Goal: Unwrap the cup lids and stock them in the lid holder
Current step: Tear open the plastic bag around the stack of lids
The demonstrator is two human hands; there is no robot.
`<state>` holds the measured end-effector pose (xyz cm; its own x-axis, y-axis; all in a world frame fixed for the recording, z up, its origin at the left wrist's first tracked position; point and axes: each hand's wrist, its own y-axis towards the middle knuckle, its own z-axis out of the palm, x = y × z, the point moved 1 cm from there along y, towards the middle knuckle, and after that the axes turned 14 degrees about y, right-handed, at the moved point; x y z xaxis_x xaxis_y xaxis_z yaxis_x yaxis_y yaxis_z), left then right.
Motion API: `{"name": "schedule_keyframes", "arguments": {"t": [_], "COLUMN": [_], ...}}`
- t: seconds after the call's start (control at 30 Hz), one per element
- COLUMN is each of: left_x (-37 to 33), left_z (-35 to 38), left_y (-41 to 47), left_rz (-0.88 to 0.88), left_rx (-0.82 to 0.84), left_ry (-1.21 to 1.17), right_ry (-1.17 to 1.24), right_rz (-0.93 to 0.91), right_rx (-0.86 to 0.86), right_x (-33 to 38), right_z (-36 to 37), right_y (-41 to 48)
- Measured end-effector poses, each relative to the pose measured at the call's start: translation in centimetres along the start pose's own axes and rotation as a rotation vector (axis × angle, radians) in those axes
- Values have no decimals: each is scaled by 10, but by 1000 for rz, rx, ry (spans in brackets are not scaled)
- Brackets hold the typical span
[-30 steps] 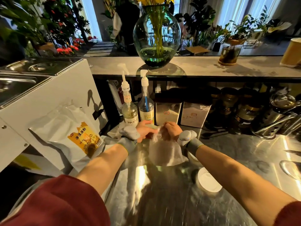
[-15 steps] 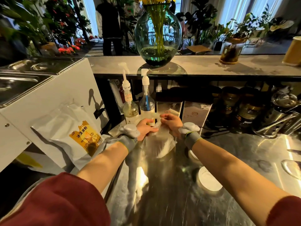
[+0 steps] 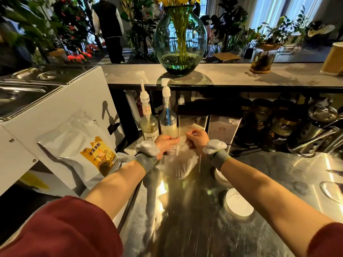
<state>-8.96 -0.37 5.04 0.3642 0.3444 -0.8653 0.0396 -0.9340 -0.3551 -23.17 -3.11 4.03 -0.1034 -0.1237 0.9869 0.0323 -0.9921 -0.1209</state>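
A clear plastic wrap [image 3: 179, 162] holding a stack of cup lids stands on the steel counter [image 3: 204, 229] in the middle of the head view. My left hand [image 3: 164, 144] grips the top of the wrap from the left. My right hand [image 3: 195, 139] pinches the top of it from the right. The lids inside are blurred and hard to make out. A round white opening [image 3: 238, 204] set in the counter lies under my right forearm, and a second one [image 3: 220, 176] shows partly behind the wrist. Both wrists carry grey bands.
Two pump bottles [image 3: 168, 115] and metal canisters [image 3: 224, 128] stand just behind my hands. A white machine [image 3: 55, 112] with a yellow-labelled pouch [image 3: 98, 156] fills the left. Jars and steel tools [image 3: 315, 134] crowd the right rear. A glass vase [image 3: 181, 38] sits on the upper ledge.
Both hands have moved slightly away from me and upward with the top of the wrap. The wrap looks more bunched and pulled up than a second ago.
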Motion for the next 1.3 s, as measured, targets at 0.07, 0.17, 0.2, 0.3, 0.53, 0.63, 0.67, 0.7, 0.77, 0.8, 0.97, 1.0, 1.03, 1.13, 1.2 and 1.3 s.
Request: {"name": "schedule_keyframes", "arguments": {"t": [0.07, 0.17, 0.2, 0.3, 0.53, 0.63, 0.67, 0.7, 0.77, 0.8, 0.97, 1.0, 1.03, 1.13, 1.2, 1.3], "left_x": [1, 4, 5, 5, 8, 5, 3, 3, 3, 3, -2, -3, -4, -6, -10, -16], "left_z": [-1, 4, 5, 5, -6, -4, -5, -6, -9, -10, -13, -13, -15, -20, -22, -22], "left_y": [-2, -6, -9, -12, -18, -21, -23, -23, -22, -23, -20, -19, -18, -16, -15, -14], "left_rz": [-51, -89, -78, -8, -19, -35, -23, -10, -7, -9, 83, 107, 123, 156, 163, 153], "left_rx": [5, -12, 6, 107, 160, 88, 50, 15, -2, -7, -196, -211, -209, -201, -161, -55], "left_ry": [-40, 80, 131, 276, 230, 279, 274, 254, 187, 182, 201, 189, 167, 94, 22, -78], "right_ry": [4, 76, 40, -45, -299, 102, 225, 266, 219, 190, 114, 129, 158, 186, -156, -442], "right_rz": [25, 131, 161, 204, -30, 18, 17, 14, 26, 39, 96, 100, 113, 195, 224, 292], "right_rx": [-56, -64, -58, 1, -67, -135, -121, -109, -124, -135, -110, -108, -115, -65, 157, 523], "right_x": [1, 0, -1, 0, 4, -3, -4, -5, -3, -2, -1, -2, 0, 0, -2, -9], "right_z": [-3, 0, 2, 3, -16, -11, -10, -10, -11, -10, -12, -14, -15, -19, -19, -6], "right_y": [-1, -6, -7, -10, -7, -11, -12, -12, -12, -10, -6, -7, -10, -13, -21, -43]}}
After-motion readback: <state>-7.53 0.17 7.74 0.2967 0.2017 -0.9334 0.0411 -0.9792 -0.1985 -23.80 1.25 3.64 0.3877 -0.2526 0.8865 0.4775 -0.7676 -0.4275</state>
